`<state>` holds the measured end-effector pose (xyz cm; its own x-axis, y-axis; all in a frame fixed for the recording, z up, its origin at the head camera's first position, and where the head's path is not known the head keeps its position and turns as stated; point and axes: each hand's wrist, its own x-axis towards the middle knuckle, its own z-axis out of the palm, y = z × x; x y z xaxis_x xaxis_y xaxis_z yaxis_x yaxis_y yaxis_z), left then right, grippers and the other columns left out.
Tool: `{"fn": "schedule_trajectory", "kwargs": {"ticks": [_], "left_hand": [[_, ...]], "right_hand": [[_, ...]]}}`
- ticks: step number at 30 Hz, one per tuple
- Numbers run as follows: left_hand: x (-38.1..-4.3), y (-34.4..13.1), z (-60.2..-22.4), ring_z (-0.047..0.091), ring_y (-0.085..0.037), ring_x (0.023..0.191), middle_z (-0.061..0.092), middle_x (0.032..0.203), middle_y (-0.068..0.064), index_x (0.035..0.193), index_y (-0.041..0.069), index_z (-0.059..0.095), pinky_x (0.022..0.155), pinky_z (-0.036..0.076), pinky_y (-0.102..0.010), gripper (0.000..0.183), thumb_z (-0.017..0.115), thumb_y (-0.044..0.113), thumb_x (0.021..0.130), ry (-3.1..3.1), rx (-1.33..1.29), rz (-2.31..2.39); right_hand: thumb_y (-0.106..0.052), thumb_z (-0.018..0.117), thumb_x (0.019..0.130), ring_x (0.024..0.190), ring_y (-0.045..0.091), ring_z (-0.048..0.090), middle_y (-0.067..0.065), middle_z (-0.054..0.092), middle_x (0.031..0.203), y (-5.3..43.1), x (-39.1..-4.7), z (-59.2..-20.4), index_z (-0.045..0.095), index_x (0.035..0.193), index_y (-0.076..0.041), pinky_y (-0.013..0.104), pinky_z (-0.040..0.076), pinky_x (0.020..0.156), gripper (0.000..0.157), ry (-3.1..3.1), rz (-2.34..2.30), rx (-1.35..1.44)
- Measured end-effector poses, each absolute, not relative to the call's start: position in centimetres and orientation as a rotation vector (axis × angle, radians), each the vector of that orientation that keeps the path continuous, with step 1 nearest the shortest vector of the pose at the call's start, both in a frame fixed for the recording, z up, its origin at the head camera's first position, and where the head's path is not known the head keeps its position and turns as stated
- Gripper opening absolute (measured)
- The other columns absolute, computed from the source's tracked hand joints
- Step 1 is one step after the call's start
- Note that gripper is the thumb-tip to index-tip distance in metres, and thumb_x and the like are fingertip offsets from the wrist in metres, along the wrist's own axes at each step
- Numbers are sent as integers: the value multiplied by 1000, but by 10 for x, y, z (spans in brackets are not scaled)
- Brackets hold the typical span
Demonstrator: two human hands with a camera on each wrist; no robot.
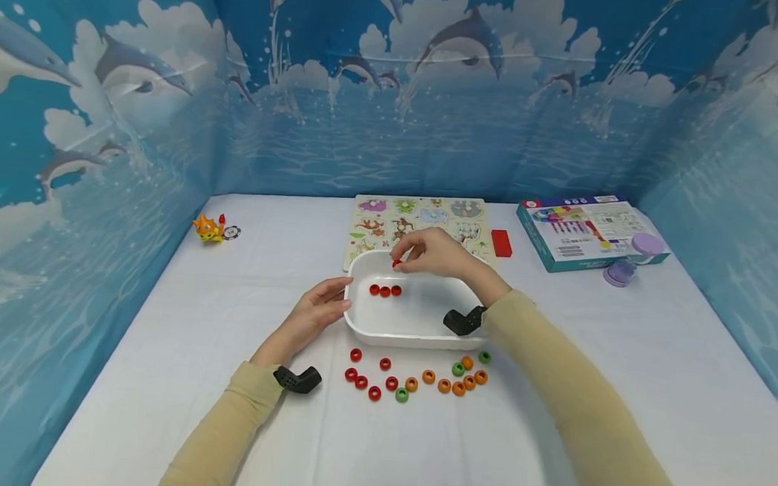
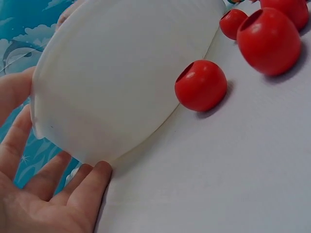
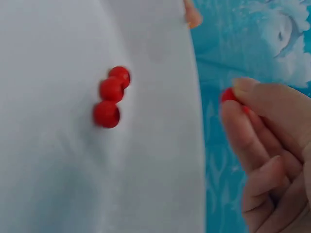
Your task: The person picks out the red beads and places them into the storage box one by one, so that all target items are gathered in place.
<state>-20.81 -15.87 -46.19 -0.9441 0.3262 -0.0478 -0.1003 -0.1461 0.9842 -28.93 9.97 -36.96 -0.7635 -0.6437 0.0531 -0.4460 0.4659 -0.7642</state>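
The right hand (image 1: 437, 252) pinches a red bead (image 1: 396, 264) in its fingers by the far rim of the white tray (image 1: 416, 342); three red beads (image 1: 384, 292) lie inside, nearer and slightly left of that pinch, their row running left to right, while the left hand's (image 1: 311, 318) spread fingers touch the tray's left end

The beige-sleeved left arm (image 1: 227, 430) ends in a bare left hand (image 1: 311, 314), fingers spread; the beige-sleeved right arm (image 1: 580, 403) reaches farther, its bare right hand (image 1: 438, 252) pinching with the thumb.
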Motion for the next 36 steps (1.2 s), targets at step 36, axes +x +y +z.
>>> {"fn": "schedule_trajectory", "kwargs": {"ticks": [36], "left_hand": [[-209,-158,-463,30,-20,126,36,136,-6,128,8,45,96,37,-31,51,65,15,82,1852,222,2145]], "right_hand": [[-22,66,81,67,10,61,1,66,93,102,-175,-366,66,102,-12,28,52,61,23,2273,-1253,-1078]]}}
